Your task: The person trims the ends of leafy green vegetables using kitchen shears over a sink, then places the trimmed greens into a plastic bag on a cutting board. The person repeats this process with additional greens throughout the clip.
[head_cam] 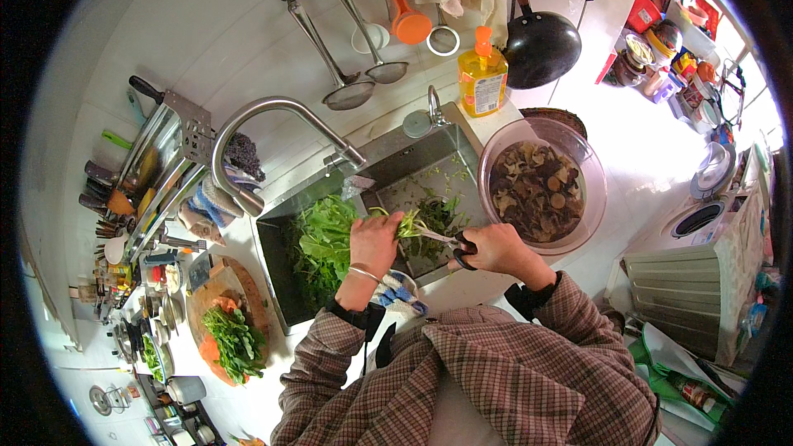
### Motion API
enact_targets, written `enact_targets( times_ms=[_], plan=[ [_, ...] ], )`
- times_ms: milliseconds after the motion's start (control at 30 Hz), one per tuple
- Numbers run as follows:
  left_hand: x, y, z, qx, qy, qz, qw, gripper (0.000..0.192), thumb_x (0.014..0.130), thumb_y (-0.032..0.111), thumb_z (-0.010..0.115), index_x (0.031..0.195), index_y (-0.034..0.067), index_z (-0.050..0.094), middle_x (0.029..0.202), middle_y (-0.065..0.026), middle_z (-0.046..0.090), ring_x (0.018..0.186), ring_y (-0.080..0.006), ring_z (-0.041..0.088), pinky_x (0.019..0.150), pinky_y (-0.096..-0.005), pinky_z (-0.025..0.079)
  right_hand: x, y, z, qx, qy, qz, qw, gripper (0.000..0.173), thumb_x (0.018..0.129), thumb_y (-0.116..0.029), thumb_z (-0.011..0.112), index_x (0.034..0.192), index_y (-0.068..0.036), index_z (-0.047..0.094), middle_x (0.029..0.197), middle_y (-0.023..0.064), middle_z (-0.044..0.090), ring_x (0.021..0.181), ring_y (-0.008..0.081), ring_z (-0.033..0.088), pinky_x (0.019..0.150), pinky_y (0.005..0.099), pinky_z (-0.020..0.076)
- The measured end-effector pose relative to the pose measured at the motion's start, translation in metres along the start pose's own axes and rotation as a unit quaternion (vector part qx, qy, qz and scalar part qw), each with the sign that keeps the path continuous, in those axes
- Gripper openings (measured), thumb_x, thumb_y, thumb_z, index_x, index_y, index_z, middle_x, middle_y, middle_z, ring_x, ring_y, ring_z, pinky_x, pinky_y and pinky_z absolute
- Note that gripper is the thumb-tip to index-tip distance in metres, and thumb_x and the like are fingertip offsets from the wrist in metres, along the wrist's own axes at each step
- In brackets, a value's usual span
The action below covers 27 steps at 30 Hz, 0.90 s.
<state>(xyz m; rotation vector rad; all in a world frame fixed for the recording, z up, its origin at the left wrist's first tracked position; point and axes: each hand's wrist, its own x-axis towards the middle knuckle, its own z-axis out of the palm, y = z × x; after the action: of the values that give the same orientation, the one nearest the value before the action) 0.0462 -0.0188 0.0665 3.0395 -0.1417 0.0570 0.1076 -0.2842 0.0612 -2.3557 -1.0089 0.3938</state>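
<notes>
My left hand (375, 244) grips a bunch of leafy greens (325, 232) over the divider of a double steel sink (474, 158). The leaves hang over the left basin, and the pale stems (409, 225) stick out to the right of my fist. With my right hand (499, 248) I hold kitchen scissors (443, 236) by their black handles, the blades at the stem ends. Whether the blades are closed on the stems is hard to tell. Below, in the right basin, lie a heap of cut greens (433, 217) and scattered bits.
A curved faucet (291, 102) arches over the left basin. Right of the sink stands a clear bowl (595, 198) of soaking dark fungus (536, 189), with a dish soap bottle (483, 83) behind it. At left, a round chopping board (251, 297) bears more greens (232, 341) and a cleaver (199, 271).
</notes>
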Motion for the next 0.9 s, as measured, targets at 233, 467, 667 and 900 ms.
enact_targets(
  times_ms=[233,467,667,900],
  plan=[
    [0.002,-0.003,0.004,-0.108,-0.122,0.014,0.987,0.042,0.082,0.021,0.069,0.123,0.017,0.062,0.1,-0.0088,0.069,0.094,-0.0278,0.066,0.086,-0.0434,0.045,-0.003,0.003,-0.007,-0.026,-0.002,-0.011,1.0,0.051,0.079,-0.059,0.069,0.077,-0.009,0.059,0.062,0.0129,0.061,0.063,0.0371,0.063,0.053,0.0467,0.0449],
    [-0.001,0.001,0.001,-0.204,-0.149,-0.003,0.968,0.039,0.08,0.022,0.072,0.118,0.015,0.069,0.091,-0.0161,0.069,0.079,-0.0337,0.066,0.075,-0.0418,0.049,-0.003,0.004,-0.013,-0.041,0.015,-0.04,0.998,0.047,0.076,-0.053,0.075,0.074,-0.009,0.057,0.058,0.0122,0.055,0.058,0.0355,0.059,0.051,0.043,0.0403],
    [-0.002,-0.002,0.013,-0.108,-0.074,0.057,0.99,0.036,0.082,0.024,0.07,0.117,0.017,0.069,0.091,-0.0157,0.069,0.083,-0.0312,0.066,0.083,-0.0402,0.046,-0.004,0.005,-0.007,-0.015,0.005,-0.037,0.999,0.05,0.076,-0.054,0.075,0.073,-0.008,0.058,0.059,0.0131,0.056,0.059,0.0359,0.06,0.052,0.0436,0.0418],
    [0.002,0.005,0.0,-0.143,-0.18,0.016,0.973,0.033,0.086,0.029,0.067,0.114,0.011,0.068,0.092,-0.0163,0.069,0.086,-0.0343,0.066,0.081,-0.0441,0.048,-0.003,0.013,0.004,0.009,-0.007,-0.04,0.999,0.052,0.077,-0.054,0.075,0.077,-0.004,0.062,0.062,0.0166,0.058,0.062,0.0384,0.059,0.054,0.0451,0.0434]
  ],
)
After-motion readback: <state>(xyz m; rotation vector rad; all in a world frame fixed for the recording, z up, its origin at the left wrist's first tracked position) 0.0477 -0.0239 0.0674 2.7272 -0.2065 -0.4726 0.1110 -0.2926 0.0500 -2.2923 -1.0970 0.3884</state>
